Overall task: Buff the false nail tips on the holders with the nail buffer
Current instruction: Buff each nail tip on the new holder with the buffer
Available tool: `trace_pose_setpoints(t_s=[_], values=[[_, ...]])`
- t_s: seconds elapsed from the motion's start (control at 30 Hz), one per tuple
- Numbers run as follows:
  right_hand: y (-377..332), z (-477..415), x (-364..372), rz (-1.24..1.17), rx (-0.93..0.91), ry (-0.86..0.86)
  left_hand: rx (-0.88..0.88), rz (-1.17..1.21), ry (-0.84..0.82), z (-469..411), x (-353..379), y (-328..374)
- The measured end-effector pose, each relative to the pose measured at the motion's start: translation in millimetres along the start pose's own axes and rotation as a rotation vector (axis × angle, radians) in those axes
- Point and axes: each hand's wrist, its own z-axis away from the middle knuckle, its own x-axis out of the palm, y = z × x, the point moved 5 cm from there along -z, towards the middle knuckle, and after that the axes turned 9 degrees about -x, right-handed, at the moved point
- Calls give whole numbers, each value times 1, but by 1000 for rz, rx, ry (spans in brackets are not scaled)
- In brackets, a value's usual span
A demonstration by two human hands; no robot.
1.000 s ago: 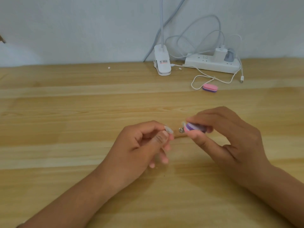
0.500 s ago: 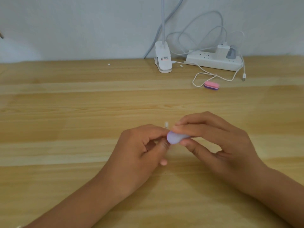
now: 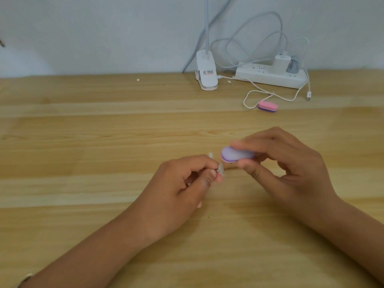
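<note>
My right hand (image 3: 288,169) pinches a small purple and pink nail buffer (image 3: 232,155) between thumb and fingers, purple face turned up and left. My left hand (image 3: 178,190) pinches a small clear false nail tip on its holder (image 3: 220,169) between thumb and forefinger, just below and left of the buffer. A narrow gap separates buffer and tip. A second small clear piece (image 3: 210,155) shows blurred just above my left forefinger. Both hands hover low over the wooden table (image 3: 83,142).
A second pink and purple buffer (image 3: 267,106) lies at the back right beside a looped white cable (image 3: 257,94). Behind it stand a white power strip (image 3: 270,76) with plugs and a white lamp clamp (image 3: 206,72) against the wall.
My right hand has drawn the buffer up and to the right, off the nail tip it covered half a second ago. My left hand has stayed nearly in place with the tip.
</note>
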Motion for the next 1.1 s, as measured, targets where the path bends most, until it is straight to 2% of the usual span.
trace_pose_setpoints(t_s=[0.13,0.27,0.4,0.53,0.67,0.8,0.97,1.1], values=[[-8,5,8,-35,-75,-46,-7,15,-30,0,-1,-1],[-1,3,3,70,-17,38,-48,109,-37,-4,-3,-8],[-14,5,11,36,-147,-35,-75,118,-50,-6,-4,-10],[-3,1,3,79,-71,21,-102,142,-68,-5,-4,-12],[-18,7,12,59,-195,-28,-107,137,-84,-4,-3,-9],[-8,7,8,151,-105,44,-134,154,-108,-5,-3,-9],[-18,10,15,91,-190,-18,-112,132,-124,-3,-2,-5],[-8,7,7,121,-117,41,-135,141,-130,-4,-2,-8]])
